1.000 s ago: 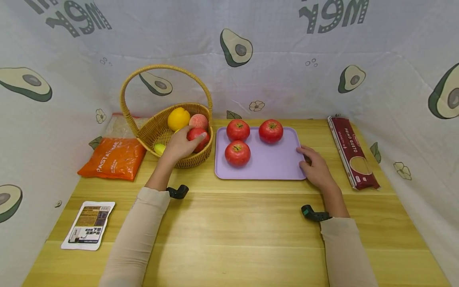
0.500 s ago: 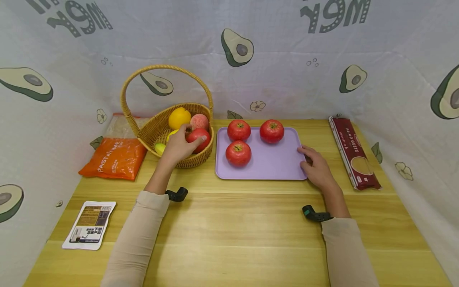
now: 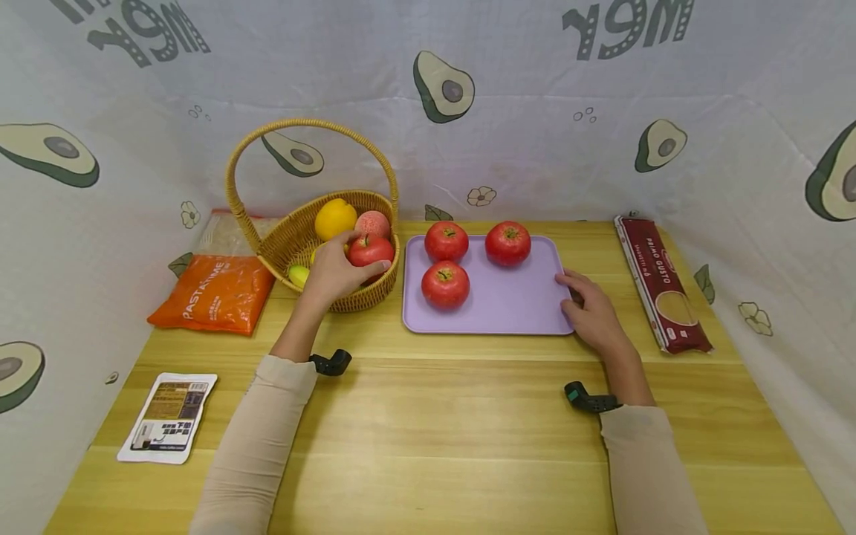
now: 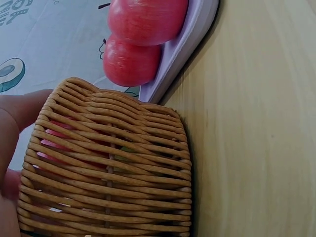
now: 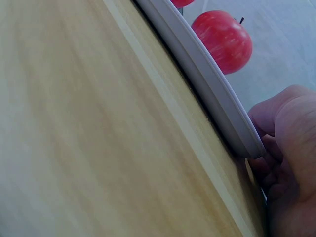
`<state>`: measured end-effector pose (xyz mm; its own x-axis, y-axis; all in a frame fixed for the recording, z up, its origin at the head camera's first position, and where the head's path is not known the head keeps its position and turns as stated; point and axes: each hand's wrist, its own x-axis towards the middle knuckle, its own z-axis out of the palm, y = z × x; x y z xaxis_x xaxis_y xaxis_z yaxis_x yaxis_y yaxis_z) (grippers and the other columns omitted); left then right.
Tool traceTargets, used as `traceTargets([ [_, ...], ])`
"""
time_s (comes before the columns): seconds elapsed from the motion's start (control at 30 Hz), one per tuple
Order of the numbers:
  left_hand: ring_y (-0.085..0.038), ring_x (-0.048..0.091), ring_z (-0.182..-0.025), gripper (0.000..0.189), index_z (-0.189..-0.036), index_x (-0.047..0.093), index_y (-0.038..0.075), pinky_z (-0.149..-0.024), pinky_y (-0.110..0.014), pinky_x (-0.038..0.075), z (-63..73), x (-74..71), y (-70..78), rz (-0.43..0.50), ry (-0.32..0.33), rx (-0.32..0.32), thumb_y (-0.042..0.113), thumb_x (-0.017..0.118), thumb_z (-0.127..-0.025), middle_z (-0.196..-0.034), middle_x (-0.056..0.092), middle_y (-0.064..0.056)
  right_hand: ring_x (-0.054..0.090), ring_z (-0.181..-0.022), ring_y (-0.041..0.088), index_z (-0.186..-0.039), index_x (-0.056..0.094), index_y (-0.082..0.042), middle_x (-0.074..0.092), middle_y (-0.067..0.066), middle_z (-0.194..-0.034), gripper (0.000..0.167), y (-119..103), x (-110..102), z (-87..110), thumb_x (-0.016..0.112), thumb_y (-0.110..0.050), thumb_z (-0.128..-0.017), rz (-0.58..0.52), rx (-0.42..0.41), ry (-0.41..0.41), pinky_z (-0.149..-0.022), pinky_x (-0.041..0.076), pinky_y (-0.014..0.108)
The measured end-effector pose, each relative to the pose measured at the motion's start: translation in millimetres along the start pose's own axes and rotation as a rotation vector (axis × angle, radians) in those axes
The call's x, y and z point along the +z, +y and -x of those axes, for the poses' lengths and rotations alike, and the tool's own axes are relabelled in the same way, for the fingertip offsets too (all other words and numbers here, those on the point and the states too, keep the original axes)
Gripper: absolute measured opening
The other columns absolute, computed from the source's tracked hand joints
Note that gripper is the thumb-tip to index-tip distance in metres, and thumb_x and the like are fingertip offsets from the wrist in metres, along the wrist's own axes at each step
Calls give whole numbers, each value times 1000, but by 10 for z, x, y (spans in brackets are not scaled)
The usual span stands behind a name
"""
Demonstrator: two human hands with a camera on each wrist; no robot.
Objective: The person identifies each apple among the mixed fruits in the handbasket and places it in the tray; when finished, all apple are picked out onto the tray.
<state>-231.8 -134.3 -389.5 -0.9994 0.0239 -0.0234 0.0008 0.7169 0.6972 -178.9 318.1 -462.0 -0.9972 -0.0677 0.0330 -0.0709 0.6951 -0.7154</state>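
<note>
In the head view my left hand (image 3: 332,269) reaches into the wicker basket (image 3: 357,299), its thumb and fingers around a red apple (image 3: 371,250) whose stem faces up. Through the weave of the basket (image 4: 108,168) in the left wrist view, red shows only in slivers. My right hand (image 3: 591,312) grips the right edge of the lilac tray (image 3: 508,308); the right wrist view has the hand (image 5: 291,148) at the tray's corner. Three apples lie on the tray: one at back left (image 3: 446,241), one in front (image 3: 445,285), one at back right (image 3: 508,244).
Beside the apple in the basket lie a yellow fruit (image 3: 336,219), a peach (image 3: 372,224) and a small green-yellow fruit (image 3: 298,276). An orange pasta bag (image 3: 221,293) is left of the basket, a white pouch (image 3: 167,417) nearer. A spaghetti pack (image 3: 662,286) lies at right.
The apple in the basket has turned, so its stem now shows, and my left thumb has shifted lower along its front. My right hand and the tray keep their places.
</note>
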Motion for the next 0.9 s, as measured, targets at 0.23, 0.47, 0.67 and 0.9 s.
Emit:
traceTargets([
  [0.23,-38,52,-128,91,-150,50,14,-105,-55,50,22,6,8,0,41,-24,56,84,-76,-144,57,-16,25,-153,50,-152,46,1,30,24,-166,51,7,1,4,49,-5,-101,1,1,0,-122,24,66],
  [0.47,-41,44,-131,96,-149,50,11,-104,-57,48,40,-2,15,3,75,-29,57,86,-73,-144,57,-16,27,-152,50,-151,47,2,31,25,-165,50,-15,-19,19,49,-5,-101,-3,-7,4,-121,25,66],
  [0.67,-42,42,-132,97,-149,50,11,-104,-58,46,53,6,6,11,117,10,57,87,-72,-144,57,-16,27,-152,50,-152,47,1,30,25,-165,51,-11,-20,15,50,-5,-101,2,6,-2,-121,25,66],
  [0.9,-39,45,-132,93,-146,53,14,-107,-58,43,98,-13,19,61,182,79,53,89,-71,-143,60,-12,26,-152,49,-152,47,1,30,24,-165,51,0,-11,14,49,-5,-101,-2,3,2,-121,25,66],
])
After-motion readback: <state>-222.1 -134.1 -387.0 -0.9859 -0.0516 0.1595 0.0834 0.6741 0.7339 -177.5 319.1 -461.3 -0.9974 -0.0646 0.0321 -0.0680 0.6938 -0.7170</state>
